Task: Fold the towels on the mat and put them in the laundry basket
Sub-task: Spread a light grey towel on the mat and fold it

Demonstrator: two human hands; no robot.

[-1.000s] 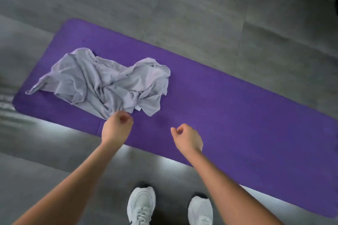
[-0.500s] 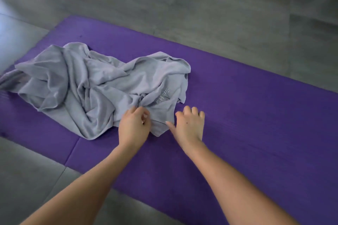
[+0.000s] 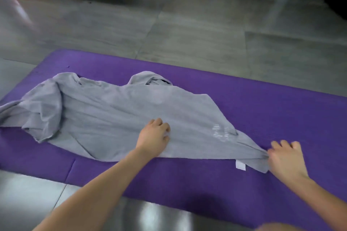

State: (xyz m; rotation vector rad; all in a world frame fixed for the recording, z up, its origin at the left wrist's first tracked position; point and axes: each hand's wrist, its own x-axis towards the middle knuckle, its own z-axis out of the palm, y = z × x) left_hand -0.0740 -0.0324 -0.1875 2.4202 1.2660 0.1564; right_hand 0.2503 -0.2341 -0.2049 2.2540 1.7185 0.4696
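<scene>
Far left, the towel [image 3: 105,110] lies on the mat [image 3: 281,114], and that end is bunched and rolled over itself, one tip trailing toward the mat's left edge. That's the part left to open out, I'd say. Moving in: your left hand [image 3: 153,135] sits on the cloth near its front edge, knuckles up, arm reaching in from low left, fingers curled down into the fabric and gripping a small gather. It reads as the anchor, holding the middle so the sheet can be drawn taut. Past it, the cloth runs smoother, with a faint printed mark, then narrows to a corner with a white label [image 3: 240,166] hanging off the hem. There's your right hand [image 3: 285,157], palm down, low over the mat, thumb and forefinger pinching that corner while the other fingers fan out loose. The pull looks aimed rightward, to flatten before the first fold. No basket in view; just grey floor [image 3: 187,30] beyond.
</scene>
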